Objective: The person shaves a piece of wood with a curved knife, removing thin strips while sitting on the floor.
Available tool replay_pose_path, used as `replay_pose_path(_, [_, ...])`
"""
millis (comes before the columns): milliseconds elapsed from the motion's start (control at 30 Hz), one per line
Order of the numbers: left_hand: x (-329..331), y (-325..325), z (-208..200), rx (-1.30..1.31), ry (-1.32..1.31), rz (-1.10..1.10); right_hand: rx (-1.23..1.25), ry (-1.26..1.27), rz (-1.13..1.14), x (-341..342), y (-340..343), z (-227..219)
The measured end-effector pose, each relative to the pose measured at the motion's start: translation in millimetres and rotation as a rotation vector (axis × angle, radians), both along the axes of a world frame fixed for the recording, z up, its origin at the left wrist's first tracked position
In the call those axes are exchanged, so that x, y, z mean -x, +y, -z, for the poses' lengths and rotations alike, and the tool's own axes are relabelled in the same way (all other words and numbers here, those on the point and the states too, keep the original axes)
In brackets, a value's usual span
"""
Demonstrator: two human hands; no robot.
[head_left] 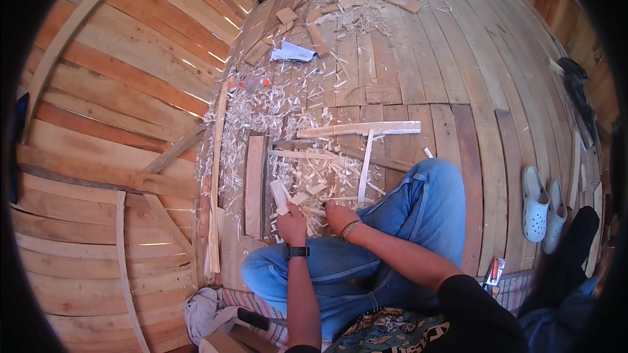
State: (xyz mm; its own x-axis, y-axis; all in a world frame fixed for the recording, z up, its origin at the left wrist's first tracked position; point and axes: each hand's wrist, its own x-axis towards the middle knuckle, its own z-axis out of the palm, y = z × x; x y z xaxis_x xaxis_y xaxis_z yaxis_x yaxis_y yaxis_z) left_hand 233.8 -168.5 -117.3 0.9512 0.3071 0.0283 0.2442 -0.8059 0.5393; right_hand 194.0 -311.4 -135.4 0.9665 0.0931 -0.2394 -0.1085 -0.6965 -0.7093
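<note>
My left hand (292, 225) is closed around a short pale piece of wood (280, 193), whose far end sticks out beyond the fingers. Just to its right, my right hand (340, 218) is closed too; a small dark bit shows at its fingertips, but I cannot make out what it grips. Wood chips and shavings (320, 173) lie on the floor beyond both hands. A thick wooden block (255, 186) lies left of my left hand. Past my right hand, a thin pale strip (366, 168) meets a longer pale board (360, 129).
My bent legs in jeans (418, 209) flank the hands. White clogs (535, 202) stand at the right, near another person's dark-clad foot (579, 242). Board offcuts (400, 1) and a crumpled sheet (292, 52) lie farther off. A plank wall (111, 91) rises on the left.
</note>
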Motion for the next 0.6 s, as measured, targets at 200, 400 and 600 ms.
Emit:
replay_pose_path(200, [4,3,9,-0.149,-0.051,0.034,-0.004,-0.022,0.009,5,10,1])
replay_pose_path(400, [2,5,18,-0.149,-0.135,0.002,0.007,-0.025,-0.006,3,9,-4])
replay_pose_path(600, [3,7,16,-0.080,-0.016,-0.006,0.012,-0.050,-0.005,2,9,1])
